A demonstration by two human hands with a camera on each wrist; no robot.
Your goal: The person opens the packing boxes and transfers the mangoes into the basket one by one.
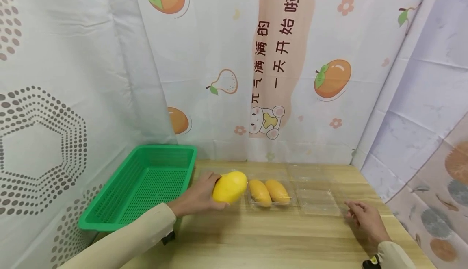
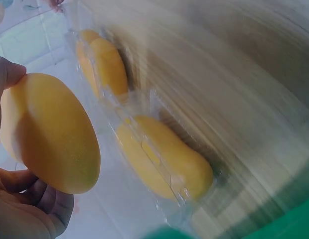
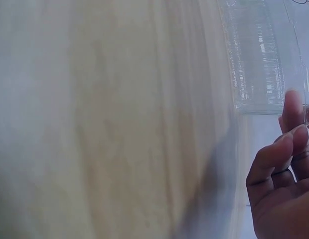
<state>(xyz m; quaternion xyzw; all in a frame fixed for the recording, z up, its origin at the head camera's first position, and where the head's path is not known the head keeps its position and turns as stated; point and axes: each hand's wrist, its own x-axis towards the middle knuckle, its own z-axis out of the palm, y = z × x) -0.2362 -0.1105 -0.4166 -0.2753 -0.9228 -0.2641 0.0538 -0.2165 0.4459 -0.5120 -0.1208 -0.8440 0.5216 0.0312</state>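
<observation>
Left hand [image 1: 199,196] is gripping a yellow mango [image 1: 231,187] at the lower centre of the head view, its thumb and fingers bearing on opposite sides and spreading to the fruit's width. The left forearm [image 1: 131,236] is extending diagonally from the lower left toward the centre, and the mango is tilting above the table [image 1: 237,240], its free end pointing to the upper right. The right hand [image 1: 365,218] is reaching in at the lower right, with fingers bending and pointing to the upper left. Its fingertips are lying at a corner of the right container [image 3: 259,55]; the views are not showing whether they are pinching it. Two mangoes [image 1: 278,191] are lying side by side right of the held fruit. Below centre in the left wrist view, another mango [image 2: 167,159] is lying in a clear container [image 2: 170,209]. At the head view's lower left, a green basket [image 1: 157,191] is standing.
</observation>
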